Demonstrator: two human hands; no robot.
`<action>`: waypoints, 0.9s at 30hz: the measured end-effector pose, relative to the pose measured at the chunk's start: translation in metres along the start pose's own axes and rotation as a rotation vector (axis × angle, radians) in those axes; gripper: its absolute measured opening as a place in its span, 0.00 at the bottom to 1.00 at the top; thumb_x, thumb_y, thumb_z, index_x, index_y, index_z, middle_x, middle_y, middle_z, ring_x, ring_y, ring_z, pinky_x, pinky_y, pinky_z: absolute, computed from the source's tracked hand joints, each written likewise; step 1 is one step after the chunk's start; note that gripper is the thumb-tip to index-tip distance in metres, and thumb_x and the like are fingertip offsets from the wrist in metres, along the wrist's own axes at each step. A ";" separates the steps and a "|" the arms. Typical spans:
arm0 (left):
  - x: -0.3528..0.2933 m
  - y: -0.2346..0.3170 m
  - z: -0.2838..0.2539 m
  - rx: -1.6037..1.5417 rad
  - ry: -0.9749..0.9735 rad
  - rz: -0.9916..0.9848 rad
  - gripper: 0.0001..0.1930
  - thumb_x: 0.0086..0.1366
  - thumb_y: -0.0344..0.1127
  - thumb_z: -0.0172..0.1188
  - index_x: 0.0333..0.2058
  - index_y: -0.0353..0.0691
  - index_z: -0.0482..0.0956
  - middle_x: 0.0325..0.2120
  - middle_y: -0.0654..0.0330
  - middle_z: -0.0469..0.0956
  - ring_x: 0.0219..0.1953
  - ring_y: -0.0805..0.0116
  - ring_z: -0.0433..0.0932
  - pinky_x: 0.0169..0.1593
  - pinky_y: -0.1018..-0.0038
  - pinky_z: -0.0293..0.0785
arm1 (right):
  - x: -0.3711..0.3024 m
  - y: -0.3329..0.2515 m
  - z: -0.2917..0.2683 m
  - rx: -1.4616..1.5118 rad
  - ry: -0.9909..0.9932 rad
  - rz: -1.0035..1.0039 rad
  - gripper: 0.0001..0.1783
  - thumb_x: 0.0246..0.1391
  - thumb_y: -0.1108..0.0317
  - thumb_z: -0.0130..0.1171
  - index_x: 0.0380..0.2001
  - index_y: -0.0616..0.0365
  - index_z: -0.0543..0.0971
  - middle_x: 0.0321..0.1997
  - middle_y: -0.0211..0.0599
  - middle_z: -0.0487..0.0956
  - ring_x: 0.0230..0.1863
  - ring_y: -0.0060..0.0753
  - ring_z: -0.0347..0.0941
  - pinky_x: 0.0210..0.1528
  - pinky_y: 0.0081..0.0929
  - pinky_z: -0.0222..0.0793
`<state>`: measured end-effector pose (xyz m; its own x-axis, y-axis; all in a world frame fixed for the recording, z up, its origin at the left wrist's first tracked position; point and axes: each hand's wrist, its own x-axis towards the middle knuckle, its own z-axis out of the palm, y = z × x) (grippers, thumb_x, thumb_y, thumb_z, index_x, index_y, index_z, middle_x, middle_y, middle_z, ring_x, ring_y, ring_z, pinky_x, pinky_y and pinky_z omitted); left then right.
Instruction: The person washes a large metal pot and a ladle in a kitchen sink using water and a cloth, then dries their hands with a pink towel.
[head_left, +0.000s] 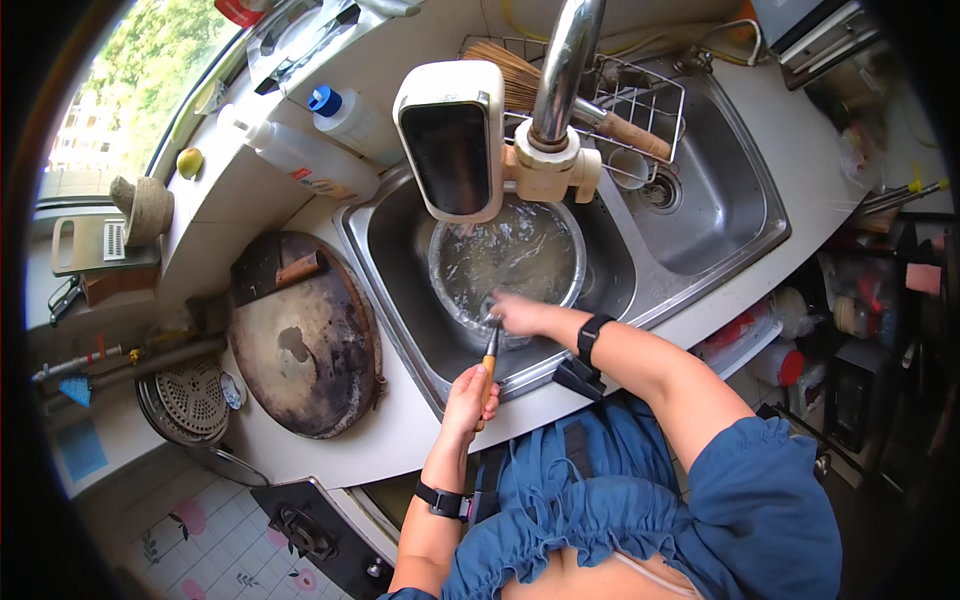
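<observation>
My left hand (468, 400) is closed around the yellowish wooden handle of a metal utensil (490, 368), low over the sink's front edge. At the utensil's far end, my right hand (516, 314) has its fingers curled against the metal head. That head is small in view and partly covered by the fingers, so its exact shape cannot be made out. Both hands meet at the near rim of a round metal basin (434, 262), which holds cloudy, rippling water. The basin sits in the left bowl of a steel double sink (612, 300).
A tap with a white filter unit (450, 150) overhangs the basin. On the right bowl, a wire rack (672, 120) bears a bamboo brush (620, 130) and a cup (628, 168). Left of the sink lies a round chopping board (300, 370) with a cleaver (265, 270). Bottles (310, 165) stand behind.
</observation>
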<state>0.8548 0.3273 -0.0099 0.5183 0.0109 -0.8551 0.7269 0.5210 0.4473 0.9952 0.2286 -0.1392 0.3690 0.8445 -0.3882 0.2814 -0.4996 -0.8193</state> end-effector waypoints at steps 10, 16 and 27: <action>-0.058 0.025 -0.021 1.159 0.428 0.800 0.21 0.53 0.27 0.51 0.47 0.32 0.62 0.33 0.46 0.72 0.35 0.48 0.71 0.39 0.65 0.66 | -0.090 -0.103 -0.118 -0.049 0.552 -0.302 0.21 0.32 0.83 0.44 0.35 0.60 0.75 0.48 0.47 0.67 0.46 0.47 0.66 0.47 0.31 0.63; -0.111 0.050 -0.015 1.473 0.587 0.898 0.25 0.49 0.25 0.54 0.49 0.40 0.63 0.28 0.53 0.69 0.27 0.55 0.71 0.31 0.67 0.68 | -0.132 -0.027 -0.132 -0.556 0.165 0.425 0.10 0.36 0.78 0.48 0.25 0.61 0.76 0.33 0.46 0.73 0.36 0.47 0.71 0.35 0.36 0.68; -0.140 0.032 -0.031 1.469 0.627 0.982 0.17 0.42 0.22 0.56 0.35 0.37 0.68 0.27 0.54 0.70 0.28 0.55 0.72 0.30 0.70 0.68 | -0.169 -0.126 -0.266 -0.819 0.958 -0.017 0.23 0.41 0.71 0.51 0.45 0.60 0.67 0.55 0.53 0.58 0.54 0.49 0.57 0.53 0.33 0.56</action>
<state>0.7913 0.3691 0.1156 0.9655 0.2604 0.0057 0.2447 -0.9144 0.3225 1.1331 0.0971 0.1421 0.7563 0.5448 0.3622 0.6315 -0.7526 -0.1866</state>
